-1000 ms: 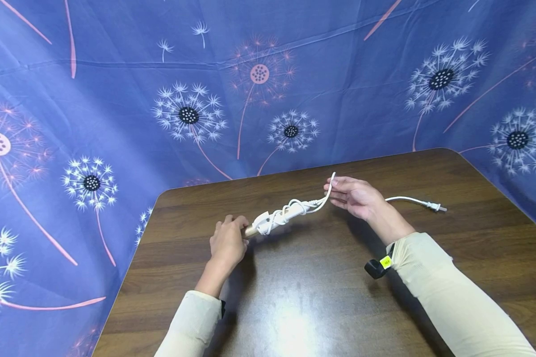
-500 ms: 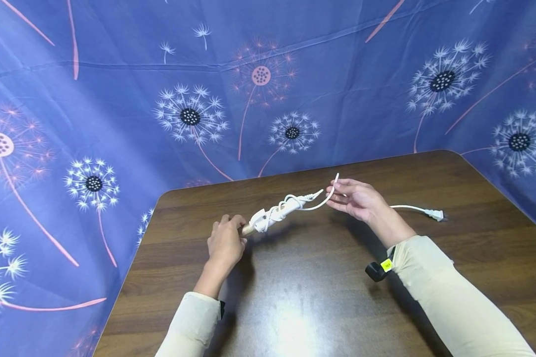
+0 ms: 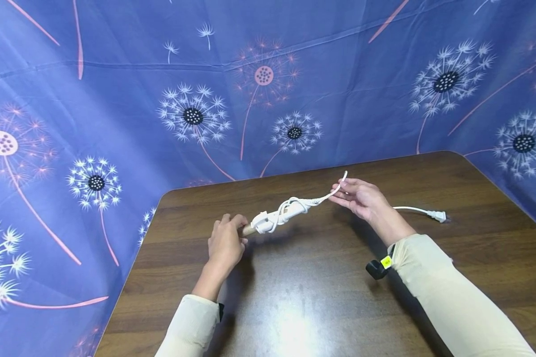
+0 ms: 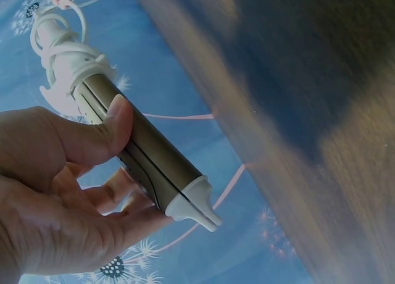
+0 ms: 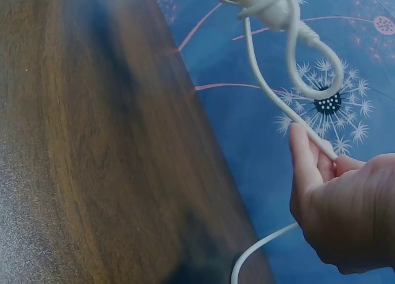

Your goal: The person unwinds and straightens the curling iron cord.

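Observation:
A curling iron with a gold barrel (image 4: 148, 142) and a white handle (image 3: 290, 212) is held up at a slant over the table. White cord (image 5: 265, 89) loops around the handle. My left hand (image 3: 226, 243) grips the barrel near its white tip (image 4: 192, 204), the thumb along the upper side and the fingers beneath. Off the handle's end, my right hand (image 3: 359, 198) pinches the cord between thumb and fingertips. A bend of cord rises above those fingers in the head view. Past the right wrist, the cord's free end runs out to a white plug (image 3: 437, 216).
The brown wooden table (image 3: 312, 277) has a bright glare patch near its front. Behind it hangs a blue cloth (image 3: 232, 44) printed with dandelions. A black wrist camera (image 3: 377, 269) with a yellow label sits at the right cuff.
My right hand has drawn the cord slightly right, and the loops around the handle have shifted. The plug has turned a little. My left hand keeps its grip on the curling iron.

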The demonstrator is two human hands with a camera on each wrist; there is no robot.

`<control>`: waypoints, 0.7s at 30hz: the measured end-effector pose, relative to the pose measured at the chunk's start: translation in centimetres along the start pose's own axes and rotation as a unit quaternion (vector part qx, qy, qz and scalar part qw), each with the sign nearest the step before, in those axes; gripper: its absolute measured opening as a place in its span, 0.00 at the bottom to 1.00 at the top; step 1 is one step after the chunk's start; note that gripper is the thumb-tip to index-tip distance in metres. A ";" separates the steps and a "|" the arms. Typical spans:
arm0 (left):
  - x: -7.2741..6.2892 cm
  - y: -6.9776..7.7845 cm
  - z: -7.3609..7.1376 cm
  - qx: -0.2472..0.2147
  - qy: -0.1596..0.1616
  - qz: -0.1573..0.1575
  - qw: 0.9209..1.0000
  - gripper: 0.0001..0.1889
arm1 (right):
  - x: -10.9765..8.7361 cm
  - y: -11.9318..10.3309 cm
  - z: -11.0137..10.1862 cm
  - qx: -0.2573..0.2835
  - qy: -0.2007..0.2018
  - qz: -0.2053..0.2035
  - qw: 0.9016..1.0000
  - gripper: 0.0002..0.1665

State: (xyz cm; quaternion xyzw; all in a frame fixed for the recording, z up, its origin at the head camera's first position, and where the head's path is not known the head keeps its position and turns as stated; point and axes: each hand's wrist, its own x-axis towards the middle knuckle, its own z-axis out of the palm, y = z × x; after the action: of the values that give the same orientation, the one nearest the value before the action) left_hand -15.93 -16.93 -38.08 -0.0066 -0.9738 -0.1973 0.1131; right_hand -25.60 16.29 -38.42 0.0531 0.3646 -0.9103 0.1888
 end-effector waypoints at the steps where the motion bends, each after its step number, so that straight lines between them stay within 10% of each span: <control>1: 0.0 0.0 0.0 0.002 -0.002 0.001 1.000 0.24 | 0.0 -0.1 0.0 0.012 0.001 -0.004 1.000 0.10; 21: -0.1 -0.4 0.2 0.046 -0.030 -0.013 0.998 0.24 | -0.4 -0.7 0.3 0.110 -0.061 -0.111 0.986 0.12</control>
State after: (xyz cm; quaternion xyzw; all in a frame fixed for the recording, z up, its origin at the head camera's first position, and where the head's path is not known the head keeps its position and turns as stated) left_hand -15.94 -17.27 -38.41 0.0056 -0.9848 -0.1534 0.0814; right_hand -25.49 16.66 -37.70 -0.0227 0.2535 -0.9617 0.1015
